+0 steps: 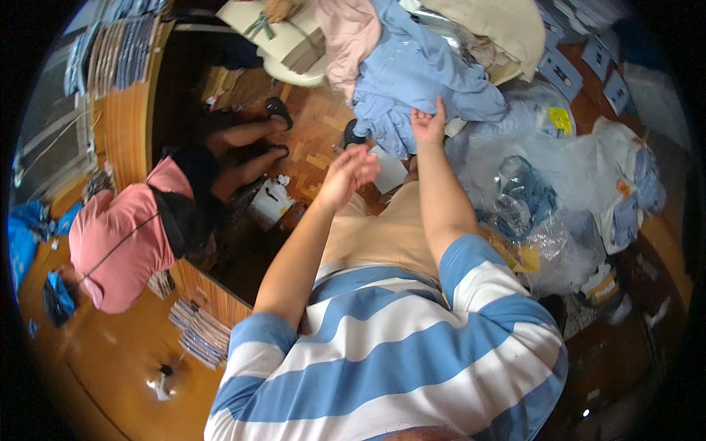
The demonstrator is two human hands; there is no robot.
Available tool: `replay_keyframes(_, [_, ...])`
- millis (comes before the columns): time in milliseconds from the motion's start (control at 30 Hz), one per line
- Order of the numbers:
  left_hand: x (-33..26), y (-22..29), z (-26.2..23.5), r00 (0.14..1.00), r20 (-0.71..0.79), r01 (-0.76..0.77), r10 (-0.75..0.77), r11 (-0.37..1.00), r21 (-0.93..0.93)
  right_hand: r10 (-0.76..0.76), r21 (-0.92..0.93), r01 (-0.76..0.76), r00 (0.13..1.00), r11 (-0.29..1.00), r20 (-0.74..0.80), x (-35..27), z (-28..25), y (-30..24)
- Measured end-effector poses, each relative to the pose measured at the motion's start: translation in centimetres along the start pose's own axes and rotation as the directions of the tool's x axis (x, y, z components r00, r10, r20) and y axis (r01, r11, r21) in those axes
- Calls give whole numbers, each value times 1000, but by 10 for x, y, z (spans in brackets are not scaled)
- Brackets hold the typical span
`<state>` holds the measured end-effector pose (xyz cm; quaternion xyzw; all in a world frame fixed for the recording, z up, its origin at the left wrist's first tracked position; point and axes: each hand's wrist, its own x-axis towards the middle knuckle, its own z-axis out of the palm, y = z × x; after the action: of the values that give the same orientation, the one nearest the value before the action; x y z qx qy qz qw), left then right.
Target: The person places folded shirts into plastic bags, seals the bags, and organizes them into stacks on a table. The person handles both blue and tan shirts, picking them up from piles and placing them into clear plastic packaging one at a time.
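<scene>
A light blue shirt (408, 77) lies in a loose heap in front of me, draped over the edge of a surface. My right hand (428, 126) is at its near edge, palm up, with the thumb stretched out apart from the slightly bent fingers. It touches the cloth without a visible grip. In the air left of the shirt is my left hand (348, 178), open, its fingers a little blurred and nothing in them. A pale pink garment (348, 37) hangs beside the blue shirt. Beige cloth (489, 26) is bunched on its far right.
Clear plastic bags (515, 191) with blue clothing crowd my right side. Several flat packages (559, 73) lie beyond them. A person in a pink top (121, 242) bends over at left, near a wooden cabinet (125, 128) with folded shirts (121, 55). Another person's hand (278, 10) rests on a tied stack (283, 40).
</scene>
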<state>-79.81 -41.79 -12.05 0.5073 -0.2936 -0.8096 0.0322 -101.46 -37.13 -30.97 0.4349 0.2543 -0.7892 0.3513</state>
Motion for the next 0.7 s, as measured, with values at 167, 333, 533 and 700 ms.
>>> replay_keyframes(167, [126, 27, 24, 996, 76, 58, -39, 964, -261, -86, -267, 31, 977, 963, -196, -51, 19, 7])
replay_keyframes(333, [208, 22, 25, 991, 60, 135, -122, 928, -347, -613, -833, 251, 779, 493, -129, -87, 34, -7])
replay_keyframes(533, [209, 13, 32, 970, 206, 217, -129, 843, -493, -808, -655, 706, 535, 269, 245, -122, 55, 26])
replay_keyframes(700, [237, 64, 14, 977, 109, -36, 183, 645, -763, -738, -496, 662, 672, 562, 62, -148, 77, -4])
